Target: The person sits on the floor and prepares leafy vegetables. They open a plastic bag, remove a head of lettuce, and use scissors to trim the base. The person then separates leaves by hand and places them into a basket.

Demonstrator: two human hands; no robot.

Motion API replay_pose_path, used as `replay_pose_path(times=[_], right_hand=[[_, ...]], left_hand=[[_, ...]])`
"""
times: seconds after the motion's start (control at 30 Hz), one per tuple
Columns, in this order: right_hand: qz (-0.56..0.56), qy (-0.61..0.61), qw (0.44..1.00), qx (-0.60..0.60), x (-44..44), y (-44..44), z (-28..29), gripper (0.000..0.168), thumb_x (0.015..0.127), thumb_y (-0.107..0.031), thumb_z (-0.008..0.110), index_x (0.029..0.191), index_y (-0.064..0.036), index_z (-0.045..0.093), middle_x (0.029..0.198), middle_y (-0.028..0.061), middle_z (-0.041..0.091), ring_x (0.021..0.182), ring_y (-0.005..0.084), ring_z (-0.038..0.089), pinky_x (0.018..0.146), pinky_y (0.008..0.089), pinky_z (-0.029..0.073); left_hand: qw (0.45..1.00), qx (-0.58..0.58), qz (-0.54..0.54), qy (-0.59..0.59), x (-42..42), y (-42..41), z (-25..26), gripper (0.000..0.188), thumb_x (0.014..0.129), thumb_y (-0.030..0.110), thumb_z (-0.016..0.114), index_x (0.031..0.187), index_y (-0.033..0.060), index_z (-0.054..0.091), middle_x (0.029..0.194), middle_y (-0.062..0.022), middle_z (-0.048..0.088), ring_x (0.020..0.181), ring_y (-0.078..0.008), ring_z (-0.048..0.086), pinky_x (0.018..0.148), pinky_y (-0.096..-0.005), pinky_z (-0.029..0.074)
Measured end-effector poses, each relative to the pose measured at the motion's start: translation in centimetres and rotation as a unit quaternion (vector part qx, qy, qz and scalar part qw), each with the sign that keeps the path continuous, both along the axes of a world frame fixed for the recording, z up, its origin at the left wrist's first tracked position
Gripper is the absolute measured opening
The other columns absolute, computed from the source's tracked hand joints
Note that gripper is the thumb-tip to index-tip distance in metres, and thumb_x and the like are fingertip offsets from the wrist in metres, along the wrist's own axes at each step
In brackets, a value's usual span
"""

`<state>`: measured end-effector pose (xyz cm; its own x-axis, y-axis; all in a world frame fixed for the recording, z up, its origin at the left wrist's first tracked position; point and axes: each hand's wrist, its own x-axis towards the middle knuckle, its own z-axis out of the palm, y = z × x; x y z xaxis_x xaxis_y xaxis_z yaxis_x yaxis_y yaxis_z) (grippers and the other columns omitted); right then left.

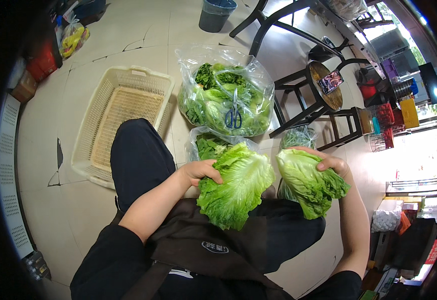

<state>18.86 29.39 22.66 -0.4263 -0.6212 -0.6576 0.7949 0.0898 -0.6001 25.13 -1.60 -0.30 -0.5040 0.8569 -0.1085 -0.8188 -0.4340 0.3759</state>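
In my left hand [202,173] is a broad, ruffled lettuce leaf [239,183], gripped at its left edge above my lap. My right hand [333,165] holds a head of lettuce [304,174], its pale base pointing up and left and its leaf tips hanging down. A small gap separates the leaf from the head. Beyond them stands a large clear plastic bag [258,80] filled with leafy greens [218,99]. Scissors [234,115] with dark blue handles lie on top of it. Nearer, a smaller bag of greens [209,146] is partly hidden by the leaf.
A cream plastic basket [122,105] sits on the tiled floor beside my left knee. At right, a phone [331,81] rests on a wooden stool [312,88]. Another bag of greens [299,137] lies below that stool. A dark bin [215,17] stands at the far side.
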Motion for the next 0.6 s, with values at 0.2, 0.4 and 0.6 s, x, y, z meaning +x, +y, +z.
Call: replay_pose_path(times=[0.2,0.4,0.6], right_hand=[[-0.218,0.016,0.973,-0.079,3.4,2.0,-4.0,0.07,0.077,-0.023,0.058,0.139,0.004,0.039,0.13,0.0239,0.054,0.115,0.0356,0.058,0.101,0.0461,0.046],[-0.326,0.09,0.933,-0.126,6.2,-1.0,-9.9,0.064,0.078,-0.026,0.058,0.133,0.004,0.046,0.124,0.0218,0.059,0.107,0.0334,0.062,0.094,0.0442,0.05],[-0.451,0.101,0.87,-0.173,8.1,-0.2,-10.8,0.074,0.083,-0.043,0.06,0.141,-0.001,0.037,0.132,0.0212,0.051,0.114,0.0346,0.055,0.094,0.0456,0.05]], left_hand=[[0.998,-0.039,0.052,0.013,-0.5,0.2,1.5,0.067,0.074,-0.006,0.059,0.139,0.0011,0.041,0.128,-0.0136,0.057,0.113,-0.0231,0.058,0.097,-0.0366,0.047],[0.98,-0.113,0.16,0.036,-0.2,3.8,1.0,0.068,0.081,-0.002,0.055,0.144,0.0065,0.033,0.128,-0.0096,0.054,0.111,-0.0186,0.058,0.093,-0.0337,0.049],[0.957,-0.048,0.285,-0.026,-0.7,0.2,4.9,0.052,0.08,0.001,0.055,0.131,0.0044,0.044,0.114,-0.0089,0.059,0.098,-0.0168,0.062,0.081,-0.0318,0.054]])
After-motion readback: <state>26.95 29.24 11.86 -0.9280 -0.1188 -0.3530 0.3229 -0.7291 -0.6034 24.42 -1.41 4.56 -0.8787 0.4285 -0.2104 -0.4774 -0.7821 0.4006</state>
